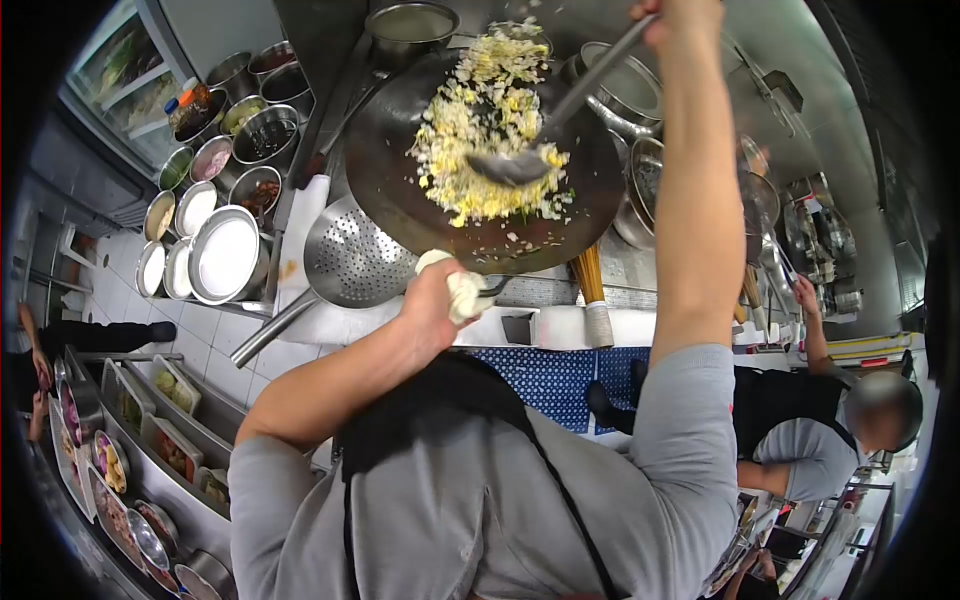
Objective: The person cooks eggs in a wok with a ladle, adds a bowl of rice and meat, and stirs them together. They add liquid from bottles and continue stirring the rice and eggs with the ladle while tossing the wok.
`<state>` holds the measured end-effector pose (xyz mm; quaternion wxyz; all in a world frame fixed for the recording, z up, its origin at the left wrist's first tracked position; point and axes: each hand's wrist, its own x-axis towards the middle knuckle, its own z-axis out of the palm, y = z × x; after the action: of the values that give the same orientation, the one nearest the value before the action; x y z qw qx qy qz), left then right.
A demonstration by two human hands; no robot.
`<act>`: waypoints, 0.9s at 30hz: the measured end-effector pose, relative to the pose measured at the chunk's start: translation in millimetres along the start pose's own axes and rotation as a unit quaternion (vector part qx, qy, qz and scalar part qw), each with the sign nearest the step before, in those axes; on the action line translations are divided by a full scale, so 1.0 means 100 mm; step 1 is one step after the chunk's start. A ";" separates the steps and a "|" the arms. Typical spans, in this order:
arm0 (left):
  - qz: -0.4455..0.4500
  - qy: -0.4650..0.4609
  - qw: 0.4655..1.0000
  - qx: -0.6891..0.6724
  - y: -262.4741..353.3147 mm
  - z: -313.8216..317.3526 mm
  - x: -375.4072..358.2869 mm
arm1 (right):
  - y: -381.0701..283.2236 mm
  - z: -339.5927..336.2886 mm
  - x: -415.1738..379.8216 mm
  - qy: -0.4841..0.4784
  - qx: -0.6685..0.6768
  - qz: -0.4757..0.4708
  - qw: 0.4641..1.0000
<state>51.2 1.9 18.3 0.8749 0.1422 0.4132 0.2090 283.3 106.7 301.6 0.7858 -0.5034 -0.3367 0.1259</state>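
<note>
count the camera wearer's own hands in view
2: the left hand grips a pale cloth at the near rim of the wok; the right hand, at the picture's top edge, holds the long-handled ladle.

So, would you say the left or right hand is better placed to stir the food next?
Right, I'd say: the right hand grips the ladle, whose bowl is at the food in the wok. The left hand holds a cloth by the wok's near rim, seemingly better for steadying.

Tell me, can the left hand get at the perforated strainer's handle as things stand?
Probably, once freed: the left hand is closed on a white cloth by the wok, but the strainer's handle sticks out uncovered.
</note>
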 end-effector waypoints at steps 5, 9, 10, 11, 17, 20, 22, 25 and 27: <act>0.051 -0.006 0.998 0.027 0.39 0.36 0.71 | 0.52 -0.25 -0.26 0.050 -0.133 -0.057 0.988; 0.109 -0.054 0.993 -0.008 -0.21 -0.08 0.90 | 0.67 -0.27 -0.22 0.017 0.011 -0.124 0.992; 0.059 -0.023 0.997 0.034 -0.22 -0.09 0.60 | 0.52 -0.25 -0.22 0.007 0.023 -0.096 0.995; 0.055 0.003 0.998 0.025 -0.21 -0.03 0.41 | 0.38 -0.21 -0.18 0.002 0.031 -0.105 0.994; 0.081 -0.002 0.996 0.029 0.52 0.23 1.26 | -0.18 -0.29 -0.52 -0.054 0.044 -0.103 0.992; 0.079 0.040 0.994 0.057 0.58 0.19 1.51 | -0.06 -0.65 -0.89 -0.117 0.088 -0.233 0.961; 0.084 0.038 0.993 0.067 0.60 0.17 1.58 | 0.79 -0.76 -1.04 -0.085 0.105 -0.259 0.956; 0.081 0.034 0.993 0.080 0.57 0.13 1.64 | 2.08 -0.81 -0.91 -0.064 0.094 -0.155 0.981; 0.085 0.026 0.991 0.101 0.55 0.14 1.63 | 1.87 -0.55 -0.49 -0.071 0.034 -0.147 0.986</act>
<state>141.2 127.7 -57.6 0.8239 0.2589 0.4413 0.2439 309.0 128.0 102.9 0.7864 -0.4112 -0.4576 0.0561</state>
